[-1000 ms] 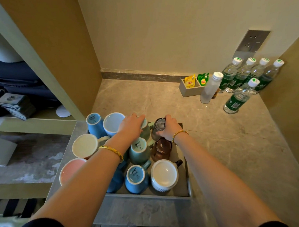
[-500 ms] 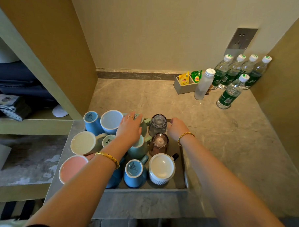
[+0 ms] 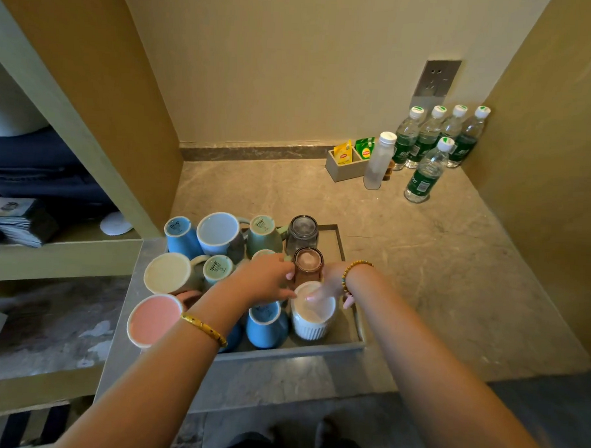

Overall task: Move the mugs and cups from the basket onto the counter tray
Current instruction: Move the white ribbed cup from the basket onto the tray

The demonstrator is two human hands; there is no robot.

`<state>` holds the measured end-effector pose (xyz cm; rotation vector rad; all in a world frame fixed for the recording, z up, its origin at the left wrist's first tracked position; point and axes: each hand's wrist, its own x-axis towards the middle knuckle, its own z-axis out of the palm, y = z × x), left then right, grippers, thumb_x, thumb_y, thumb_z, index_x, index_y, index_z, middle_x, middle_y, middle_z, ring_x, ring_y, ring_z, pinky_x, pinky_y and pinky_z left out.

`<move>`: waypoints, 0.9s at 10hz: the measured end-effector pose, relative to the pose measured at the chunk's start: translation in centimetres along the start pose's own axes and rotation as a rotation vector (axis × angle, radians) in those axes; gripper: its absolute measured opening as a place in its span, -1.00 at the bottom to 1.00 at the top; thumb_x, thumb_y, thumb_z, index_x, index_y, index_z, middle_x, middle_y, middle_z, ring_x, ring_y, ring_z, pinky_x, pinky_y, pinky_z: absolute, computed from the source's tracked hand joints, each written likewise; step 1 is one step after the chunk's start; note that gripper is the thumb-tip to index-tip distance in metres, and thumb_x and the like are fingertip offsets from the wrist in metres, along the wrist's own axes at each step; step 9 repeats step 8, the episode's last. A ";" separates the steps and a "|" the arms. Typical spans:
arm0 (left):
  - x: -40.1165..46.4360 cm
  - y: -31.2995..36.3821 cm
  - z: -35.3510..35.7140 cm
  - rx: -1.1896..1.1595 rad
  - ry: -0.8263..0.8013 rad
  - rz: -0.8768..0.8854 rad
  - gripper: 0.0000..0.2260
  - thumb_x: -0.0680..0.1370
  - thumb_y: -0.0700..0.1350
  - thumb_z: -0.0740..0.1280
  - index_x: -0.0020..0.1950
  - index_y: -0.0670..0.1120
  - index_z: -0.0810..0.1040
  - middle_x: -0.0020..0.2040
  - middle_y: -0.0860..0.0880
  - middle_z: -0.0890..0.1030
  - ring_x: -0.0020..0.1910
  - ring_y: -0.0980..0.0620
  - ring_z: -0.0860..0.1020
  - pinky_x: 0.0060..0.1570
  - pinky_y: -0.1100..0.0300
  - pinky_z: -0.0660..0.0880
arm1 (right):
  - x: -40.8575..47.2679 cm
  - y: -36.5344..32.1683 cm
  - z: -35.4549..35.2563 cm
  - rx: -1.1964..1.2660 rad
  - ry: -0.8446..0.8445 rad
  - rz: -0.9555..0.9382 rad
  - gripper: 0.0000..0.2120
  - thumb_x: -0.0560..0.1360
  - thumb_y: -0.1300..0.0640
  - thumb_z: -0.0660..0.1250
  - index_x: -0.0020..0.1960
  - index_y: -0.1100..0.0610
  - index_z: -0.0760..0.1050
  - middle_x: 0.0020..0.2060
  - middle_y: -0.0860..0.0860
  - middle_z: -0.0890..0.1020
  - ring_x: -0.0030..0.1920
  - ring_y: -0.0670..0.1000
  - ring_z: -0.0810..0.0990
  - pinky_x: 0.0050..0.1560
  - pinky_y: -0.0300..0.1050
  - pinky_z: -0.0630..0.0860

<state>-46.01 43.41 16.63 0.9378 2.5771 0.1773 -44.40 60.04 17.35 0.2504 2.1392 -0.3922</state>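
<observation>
1. Mugs and cups stand upside down, crowded on the tray (image 3: 347, 347) at the counter's (image 3: 421, 263) front edge; I see a pink mug (image 3: 154, 320), a cream mug (image 3: 167, 273) and blue ones.
2. My left hand (image 3: 263, 281) hangs over the middle of the tray, fingers stretched loosely, fingertips touching the brown glass (image 3: 308, 265).
3. My right hand (image 3: 325, 291) sits on the white ribbed cup (image 3: 312, 312), just beside that glass; I cannot tell whether it grips.
4. Water bottles (image 3: 425, 172) stand at the back right.

Both hands (image 3: 271, 283) back toward white cup (image 3: 312, 312)
</observation>
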 end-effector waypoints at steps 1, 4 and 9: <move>-1.0 -0.3 0.5 0.017 -0.131 -0.016 -0.61 0.45 0.11 0.38 0.17 -0.06 0.44 0.18 -0.08 0.45 0.12 -0.06 0.44 0.06 0.07 0.43 | 0.2 -0.5 1.2 0.038 0.022 0.029 -0.43 0.47 -0.03 0.36 0.35 0.25 0.31 0.22 0.18 0.51 -0.04 0.08 0.62 0.17 0.03 0.53; -3.2 -0.2 2.2 -0.060 0.079 -0.107 -0.61 0.54 0.09 0.26 0.27 -0.09 0.43 0.22 -0.13 0.44 0.19 -0.10 0.41 0.14 0.01 0.43 | 0.1 0.5 4.9 0.050 0.441 0.009 -0.48 0.53 -0.14 0.20 0.32 0.20 0.34 0.22 0.18 0.49 0.17 0.14 0.49 0.09 -0.04 0.45; -15.4 2.1 9.6 -0.447 0.765 -0.293 -0.73 0.52 -0.26 0.30 0.22 -0.14 0.51 0.11 -0.10 0.50 0.08 -0.03 0.48 0.07 0.18 0.42 | -4.1 3.7 17.6 0.446 0.983 -0.304 -0.51 0.52 0.21 0.25 0.42 0.07 0.21 0.39 0.07 0.27 0.40 0.06 0.27 0.35 0.00 0.37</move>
